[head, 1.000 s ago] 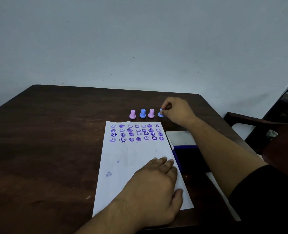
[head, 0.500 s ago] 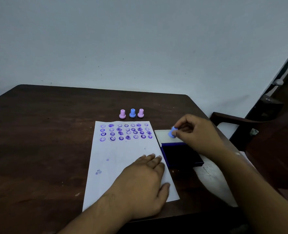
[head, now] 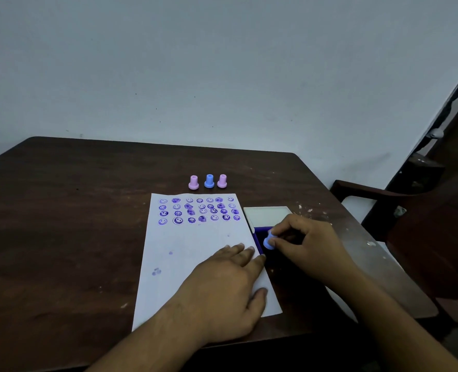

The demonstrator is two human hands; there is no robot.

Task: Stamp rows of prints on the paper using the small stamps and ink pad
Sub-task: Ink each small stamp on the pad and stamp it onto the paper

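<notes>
Dark wooden table [head: 61, 224] carries the paper [head: 195, 245]; left hand [head: 222, 288] lies flat on it, fingers straight. Right of the paper, right hand [head: 308, 248] pinches a blue stamp [head: 268, 241] over the ink pad [head: 260, 237]. Beyond the paper: three stamps [head: 209, 181].

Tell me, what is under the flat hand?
The left hand lies flat on the white paper, with the table beneath. Whether any prints or smudges lie under the palm cannot be seen; the hand covers that part.
</notes>
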